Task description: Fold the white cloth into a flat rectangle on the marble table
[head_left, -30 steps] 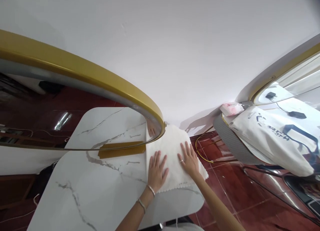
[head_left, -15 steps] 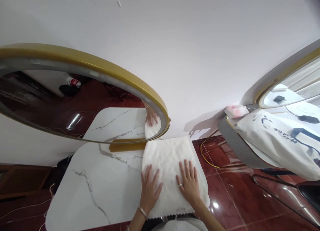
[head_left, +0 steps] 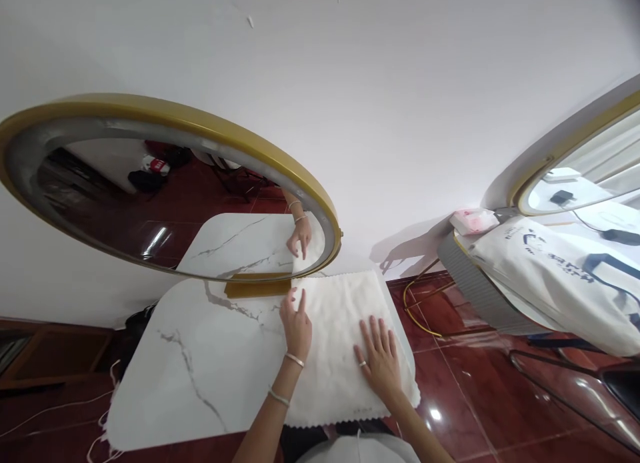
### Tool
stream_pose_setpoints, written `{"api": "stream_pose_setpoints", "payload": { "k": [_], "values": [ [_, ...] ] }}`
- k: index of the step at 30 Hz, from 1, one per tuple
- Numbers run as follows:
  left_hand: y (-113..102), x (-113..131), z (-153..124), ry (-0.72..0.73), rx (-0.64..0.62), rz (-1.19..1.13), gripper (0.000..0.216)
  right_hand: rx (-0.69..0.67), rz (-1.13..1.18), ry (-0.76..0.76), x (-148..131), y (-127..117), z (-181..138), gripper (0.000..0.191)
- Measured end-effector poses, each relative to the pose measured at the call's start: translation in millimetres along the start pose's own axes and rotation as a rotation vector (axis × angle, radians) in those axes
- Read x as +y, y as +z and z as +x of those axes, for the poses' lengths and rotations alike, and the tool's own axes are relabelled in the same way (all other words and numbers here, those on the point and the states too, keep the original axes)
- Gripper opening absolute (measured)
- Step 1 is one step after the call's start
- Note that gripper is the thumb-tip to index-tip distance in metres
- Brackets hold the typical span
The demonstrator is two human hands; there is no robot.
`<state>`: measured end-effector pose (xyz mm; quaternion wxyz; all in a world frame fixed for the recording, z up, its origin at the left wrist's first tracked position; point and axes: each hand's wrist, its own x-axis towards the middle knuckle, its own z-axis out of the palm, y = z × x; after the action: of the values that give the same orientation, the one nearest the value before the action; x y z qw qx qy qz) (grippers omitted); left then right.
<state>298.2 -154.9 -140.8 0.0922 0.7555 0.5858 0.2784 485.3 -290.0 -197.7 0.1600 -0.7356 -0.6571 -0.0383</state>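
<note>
A white cloth (head_left: 340,356) with scalloped edges lies spread over the right end of the white, grey-veined table (head_left: 215,363). My left hand (head_left: 297,329) is at the cloth's far left corner, its index finger stretched forward and the other fingers bent around the corner's edge. Flat on the right half of the cloth rests my right hand (head_left: 380,359), fingers spread, a ring on one of them. Small faint marks show near the cloth's front edge.
A gold-framed oval mirror (head_left: 200,126) hangs above the table's back edge, close over my left hand, and reflects it. To the right, a second table holds a tissue pack (head_left: 473,221) and a white printed bag (head_left: 555,276). A black chair (head_left: 620,386) stands at far right.
My left hand has moved forward from the cloth's front left part to its far left corner, its fingers going from spread to bent. My right hand has stayed flat on the cloth.
</note>
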Motion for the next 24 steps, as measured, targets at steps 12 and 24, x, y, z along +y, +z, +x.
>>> {"api": "stream_pose_setpoints", "payload": {
  "k": [12, 24],
  "values": [
    [75, 32, -8, 0.174, -0.159, 0.109, 0.062, 0.005, -0.1, 0.107, 32, -7, -8, 0.062],
    [25, -38, -17, 0.122, -0.099, 0.146, 0.061, -0.086, -0.084, 0.013, -42, -5, -8, 0.065]
  ]
}}
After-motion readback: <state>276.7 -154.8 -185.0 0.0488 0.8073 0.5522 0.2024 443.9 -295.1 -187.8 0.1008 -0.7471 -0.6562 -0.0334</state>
